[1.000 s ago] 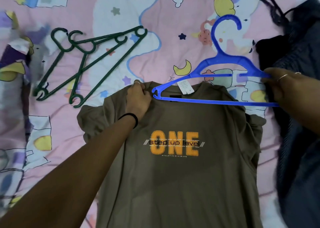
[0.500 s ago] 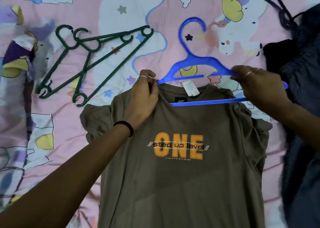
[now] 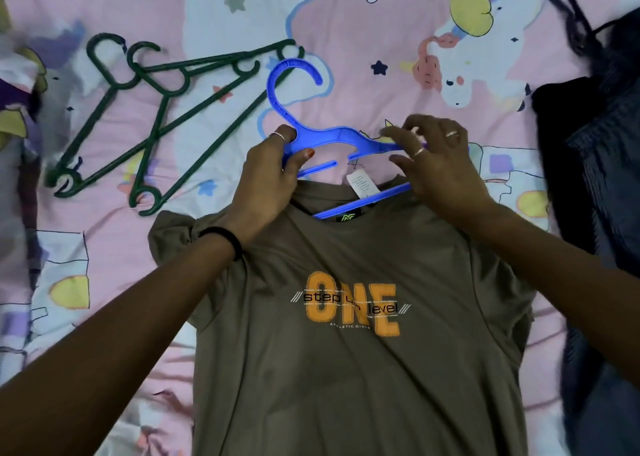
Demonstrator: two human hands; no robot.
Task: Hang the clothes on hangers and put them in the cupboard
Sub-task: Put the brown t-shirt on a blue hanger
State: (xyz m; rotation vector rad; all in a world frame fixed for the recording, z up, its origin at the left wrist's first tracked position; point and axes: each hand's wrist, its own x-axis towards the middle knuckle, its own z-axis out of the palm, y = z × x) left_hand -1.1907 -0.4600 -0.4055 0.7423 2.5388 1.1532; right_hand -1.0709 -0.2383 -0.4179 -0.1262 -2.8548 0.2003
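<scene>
Pink bedsheet (image 3: 398, 23) underneath; I'm feeding stiff, light blue hanger (image 3: 332, 137) into soft, floppy tee (image 3: 346, 369); left hand (image 3: 270, 178) gripping hanger+collar, right hand (image 3: 436, 165) pinching its arm; best hold: neck.

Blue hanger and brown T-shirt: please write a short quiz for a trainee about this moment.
1. True or false: the blue hanger lies fully outside the brown T-shirt.
2. Which hand holds the hanger near the base of its hook? A. left hand B. right hand
3. How many green hangers lie on the bedsheet?

Key: 1. False, its lower bar is inside the collar. 2. A. 3. Two.
</scene>
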